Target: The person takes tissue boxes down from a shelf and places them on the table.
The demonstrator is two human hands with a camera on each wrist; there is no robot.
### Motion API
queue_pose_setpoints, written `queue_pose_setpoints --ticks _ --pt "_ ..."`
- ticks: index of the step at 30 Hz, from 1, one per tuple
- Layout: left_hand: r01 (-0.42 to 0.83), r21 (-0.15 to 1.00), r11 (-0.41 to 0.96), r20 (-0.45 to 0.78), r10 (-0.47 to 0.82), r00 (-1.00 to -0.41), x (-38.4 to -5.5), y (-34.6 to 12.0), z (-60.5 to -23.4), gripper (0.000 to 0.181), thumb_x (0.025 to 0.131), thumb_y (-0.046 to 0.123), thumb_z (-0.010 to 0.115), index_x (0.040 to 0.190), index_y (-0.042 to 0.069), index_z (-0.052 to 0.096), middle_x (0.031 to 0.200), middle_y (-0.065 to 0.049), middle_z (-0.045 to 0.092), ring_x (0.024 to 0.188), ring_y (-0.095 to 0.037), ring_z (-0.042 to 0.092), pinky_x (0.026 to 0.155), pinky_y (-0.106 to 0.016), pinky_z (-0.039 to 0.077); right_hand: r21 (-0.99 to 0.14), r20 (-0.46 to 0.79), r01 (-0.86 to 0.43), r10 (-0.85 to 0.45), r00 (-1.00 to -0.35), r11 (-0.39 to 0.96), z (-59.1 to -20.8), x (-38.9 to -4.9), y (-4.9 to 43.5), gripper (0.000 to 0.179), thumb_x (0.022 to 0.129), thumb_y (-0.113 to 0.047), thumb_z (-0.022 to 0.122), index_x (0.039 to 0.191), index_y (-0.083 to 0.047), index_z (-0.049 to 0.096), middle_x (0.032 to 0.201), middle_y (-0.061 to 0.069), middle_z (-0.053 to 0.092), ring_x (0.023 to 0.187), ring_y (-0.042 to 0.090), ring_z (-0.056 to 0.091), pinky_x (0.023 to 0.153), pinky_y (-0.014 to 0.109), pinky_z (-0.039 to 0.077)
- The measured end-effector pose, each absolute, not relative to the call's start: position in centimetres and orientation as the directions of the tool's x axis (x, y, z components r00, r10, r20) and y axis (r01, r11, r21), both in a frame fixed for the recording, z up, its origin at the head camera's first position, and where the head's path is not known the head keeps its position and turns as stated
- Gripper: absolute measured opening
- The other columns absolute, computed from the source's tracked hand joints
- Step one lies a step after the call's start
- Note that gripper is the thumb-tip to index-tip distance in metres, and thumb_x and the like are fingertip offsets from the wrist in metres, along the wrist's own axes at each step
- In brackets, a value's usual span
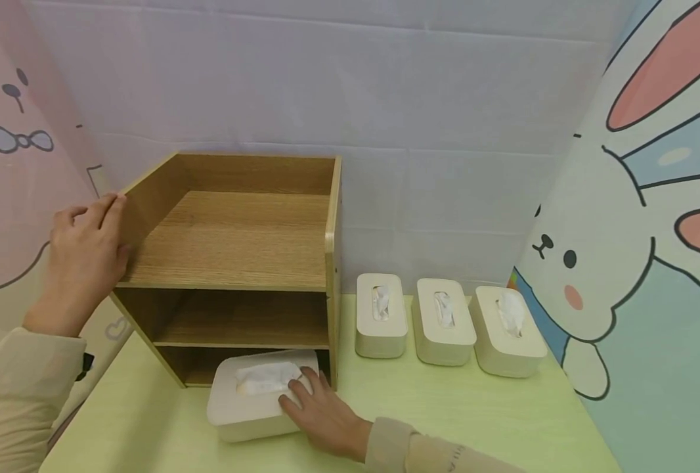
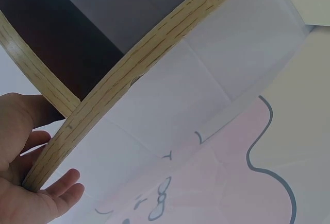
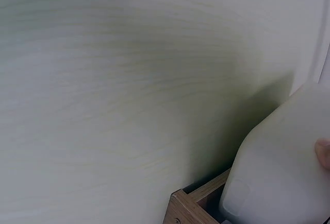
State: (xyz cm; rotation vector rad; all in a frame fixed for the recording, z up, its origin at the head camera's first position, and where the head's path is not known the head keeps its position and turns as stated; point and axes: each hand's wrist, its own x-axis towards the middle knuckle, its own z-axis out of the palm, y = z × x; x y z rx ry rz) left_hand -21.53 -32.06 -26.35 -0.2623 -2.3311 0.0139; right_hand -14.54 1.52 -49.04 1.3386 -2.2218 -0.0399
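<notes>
A white tissue box (image 1: pixel 238 412), with a tissue showing in its top slot, sits at the front of the wooden shelf's (image 1: pixel 238 240) bottom compartment, partly overlapping the opening. My right hand (image 1: pixel 332 417) holds its right end, fingers over the top. In the right wrist view, one fingertip (image 3: pixel 323 153) shows against the box's pale side (image 3: pixel 283 167), close to the shelf's wooden edge (image 3: pixel 188 211). My left hand (image 1: pixel 90 246) grips the upper edge of the shelf's left side panel. The left wrist view shows fingers on both sides of that panel (image 2: pixel 129 72).
Right of the shelf, three more white tissue boxes stand in a row: one near the shelf (image 1: pixel 381 338), one in the middle (image 1: pixel 444 348) and one at the right (image 1: pixel 506 358). They rest on a pale green table (image 1: pixel 433 420). Cloth walls (image 1: pixel 444 98) enclose the back and sides.
</notes>
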Motion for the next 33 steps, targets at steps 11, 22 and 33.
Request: queue_pose_setpoints --ticks 11,22,33 --pt "0.172 -0.096 0.980 0.713 0.188 -0.675 -21.5 -32.3 -26.3 0.070 0.065 -0.008 0.066 0.130 -0.008 0.040 0.127 -0.031 0.046 0.106 -0.049 0.042 0.090 -0.058 0.029 0.365 0.477 -0.802 -0.835 -0.276 0.473 -49.4 -12.7 3.3 0.046 0.077 -0.001 0.013 0.101 -0.016 0.049 0.101 0.004 0.051 0.104 0.031 0.052 0.079 0.036 0.053" --pt "0.185 -0.096 0.978 0.723 0.196 -0.663 -21.5 -32.3 -26.4 0.069 0.065 -0.008 0.066 0.129 -0.009 0.040 0.125 -0.032 0.046 0.105 -0.048 0.043 0.090 -0.058 0.029 0.399 0.476 -0.802 -0.849 -0.232 0.443 -50.4 -11.5 6.2 0.052 0.089 -0.061 0.027 0.103 -0.017 0.050 0.102 0.003 0.053 0.105 0.031 0.051 0.079 0.039 0.052" --pt "0.197 -0.096 0.976 0.728 0.204 -0.654 -21.5 -32.0 -26.3 0.070 0.064 -0.008 0.066 0.129 -0.009 0.041 0.125 -0.031 0.047 0.105 -0.049 0.042 0.090 -0.058 0.029 0.348 0.519 -0.825 -0.825 -0.225 0.445 -50.9 -10.4 9.3 0.048 0.094 -0.055 0.021 0.098 -0.018 0.051 0.099 0.002 0.052 0.102 0.031 0.052 0.077 0.040 0.051"
